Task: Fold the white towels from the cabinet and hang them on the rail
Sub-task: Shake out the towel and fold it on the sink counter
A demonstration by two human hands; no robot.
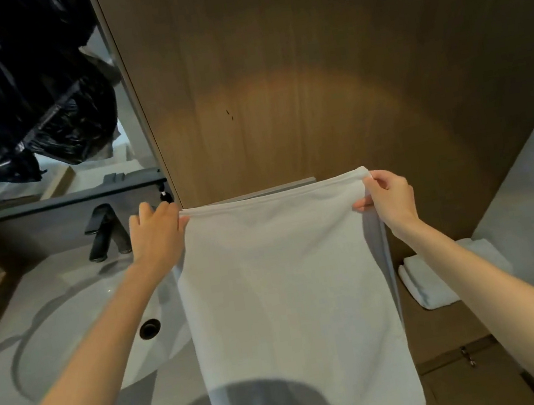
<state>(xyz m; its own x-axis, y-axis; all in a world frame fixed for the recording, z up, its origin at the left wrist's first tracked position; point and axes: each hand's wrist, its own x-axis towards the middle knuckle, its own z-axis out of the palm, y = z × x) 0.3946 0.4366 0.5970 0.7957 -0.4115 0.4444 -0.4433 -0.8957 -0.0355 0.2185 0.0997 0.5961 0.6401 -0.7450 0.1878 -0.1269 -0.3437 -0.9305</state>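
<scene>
A white towel point(288, 285) hangs flat in front of me, its top edge level with the grey rail point(277, 187) on the wooden wall. My left hand point(154, 231) pinches the towel's upper left corner. My right hand point(387, 196) pinches the upper right corner, where the cloth is doubled over. The rail shows only as a thin strip just behind the top hem; whether the towel lies over it I cannot tell. A second white towel point(434, 285), folded, lies lower right on a wooden surface.
A white sink point(79, 320) with a black tap point(103, 232) and a dark drain point(149, 328) sits to the left. Above it is a mirror with black plastic bags point(16, 90) in view. A wooden wall panel point(309, 74) fills the middle; a wooden cabinet top point(451, 331) lies lower right.
</scene>
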